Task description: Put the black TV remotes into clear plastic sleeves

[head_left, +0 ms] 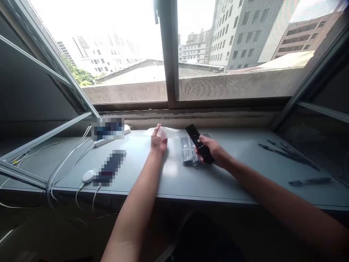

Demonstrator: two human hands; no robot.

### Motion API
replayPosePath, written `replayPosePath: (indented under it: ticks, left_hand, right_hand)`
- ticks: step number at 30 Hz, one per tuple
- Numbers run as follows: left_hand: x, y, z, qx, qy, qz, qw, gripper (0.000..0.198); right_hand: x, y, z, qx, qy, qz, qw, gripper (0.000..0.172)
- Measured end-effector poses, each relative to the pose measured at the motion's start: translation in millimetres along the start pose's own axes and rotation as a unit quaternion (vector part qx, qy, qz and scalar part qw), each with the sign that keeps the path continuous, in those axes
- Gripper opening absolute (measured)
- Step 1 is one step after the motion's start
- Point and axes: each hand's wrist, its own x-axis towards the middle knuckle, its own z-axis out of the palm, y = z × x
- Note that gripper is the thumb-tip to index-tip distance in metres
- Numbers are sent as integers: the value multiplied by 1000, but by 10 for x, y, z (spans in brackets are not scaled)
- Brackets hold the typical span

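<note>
A black remote control [193, 135] is in my right hand [215, 150], tilted with its far end up to the left and its button side showing. The thumb lies over its buttons. In my left hand [159, 142], palm partly turned up, is a thin clear plastic bag [169, 132] that spreads to both sides of the fingers. Between the hands, remotes in clear plastic wrapping [187, 150] lie on the grey table; the held remote and right hand cover part of them.
On the grey table [171, 185], a white power strip [101, 142], a round white charger [87, 176] and white cables [69, 154] are at left, beside two blurred-out items. Dark cables or tools [289, 154] lie at right. A metal frame [54, 125] and window sill border the table.
</note>
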Motion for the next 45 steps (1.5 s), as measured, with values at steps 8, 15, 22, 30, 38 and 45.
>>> replayPosePath:
  ticks: [8,15,22,30,38,45]
  left_hand:
    - [22,-39,-22,-25,-24,-1,999,33]
    - [-17,-115,33,-25,-50,-29,998,29]
    - [33,-83,15,-32,-37,-21,999,20]
    - [-103,-217,67,103,-137,-27,985,35]
    - [-289,-209,112,255,-252,-63,932,54]
    - [-344,-255,110,345,-350,-107,864,53]
  right_hand:
    - [-23,-18,-7,-9,-68,40,997,25]
    - [-29,-29,-25,-36,-70,83,993,30]
    - [-24,-37,-62,-11,-27,60,998,27]
    - [-70,-50,-17,-42,-81,103,990,36]
    - [-42,-31,-7,-25,-37,84,995,66]
    - [-21,27,-18,-56,0,46,997,68]
